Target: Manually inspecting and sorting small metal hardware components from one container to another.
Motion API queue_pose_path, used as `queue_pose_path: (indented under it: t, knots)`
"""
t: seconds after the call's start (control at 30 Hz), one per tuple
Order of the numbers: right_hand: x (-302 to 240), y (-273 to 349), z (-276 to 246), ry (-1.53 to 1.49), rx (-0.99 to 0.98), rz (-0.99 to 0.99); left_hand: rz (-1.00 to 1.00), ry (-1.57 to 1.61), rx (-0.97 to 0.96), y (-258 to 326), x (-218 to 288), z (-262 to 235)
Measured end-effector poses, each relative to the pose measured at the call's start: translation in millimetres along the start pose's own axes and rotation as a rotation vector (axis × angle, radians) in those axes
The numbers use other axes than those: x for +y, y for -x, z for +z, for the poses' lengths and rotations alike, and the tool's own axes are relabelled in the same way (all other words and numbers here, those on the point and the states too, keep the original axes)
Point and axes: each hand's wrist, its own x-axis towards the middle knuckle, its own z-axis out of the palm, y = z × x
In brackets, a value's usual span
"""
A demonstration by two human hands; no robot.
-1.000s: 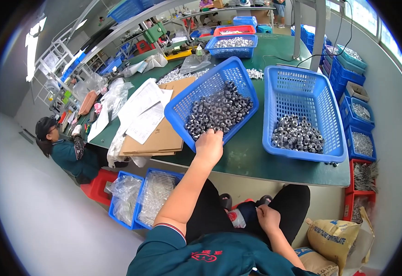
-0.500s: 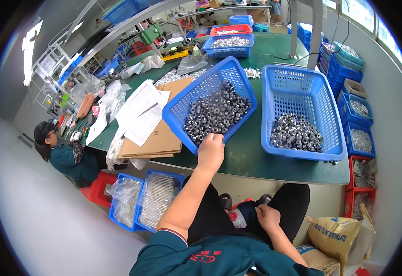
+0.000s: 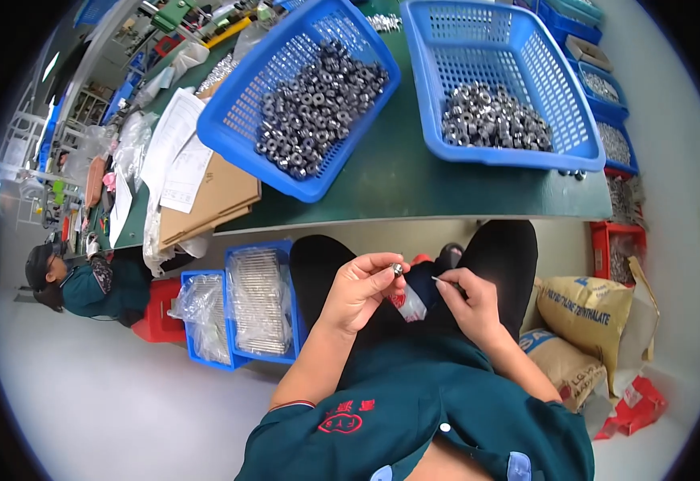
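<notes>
Above my lap, my left hand (image 3: 355, 295) pinches a small, shiny, round metal piece (image 3: 398, 270) between thumb and forefinger. Just to its right, my right hand (image 3: 470, 305) is closed on a thin, pale, pin-like piece (image 3: 435, 279), too small to name surely. A short gap separates the two pieces. Beyond my hands, a tilted blue basket (image 3: 306, 190) on the green table (image 3: 414, 192) holds many dark, ring-like metal parts (image 3: 310, 112). To its right, a second blue basket (image 3: 518, 159) contains shinier metal parts (image 3: 494, 120).
Papers (image 3: 181, 172) lie on flat cardboard (image 3: 221, 192) at the table's left. Below stand blue crates (image 3: 238, 357) of plastic-wrapped rods. Yellowish sacks (image 3: 578, 309) and a red crate (image 3: 606, 248) are at the right. A co-worker (image 3: 85, 289) sits at far left.
My left hand has come back from the left basket to my lap with a small metal piece. The right hand has risen slightly beside it. The view has tilted down.
</notes>
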Motion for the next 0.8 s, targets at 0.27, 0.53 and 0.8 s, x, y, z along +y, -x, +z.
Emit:
queue_pose_path:
  t: [0.27,0.53,0.8]
  knots:
    - [-35.3,-1.4,11.5,-0.078,-0.126,-0.113,0.006,-0.134,0.012,26.3,-10.1,5.3]
    - [-41.5,3.2,8.0,0.418,-0.101,-0.516,0.149,-0.407,0.008,38.9,-13.4,12.3]
    - [-44.5,7.7,11.8,-0.634,-0.304,0.549,0.342,-0.668,-0.009,38.4,-16.6,13.1]
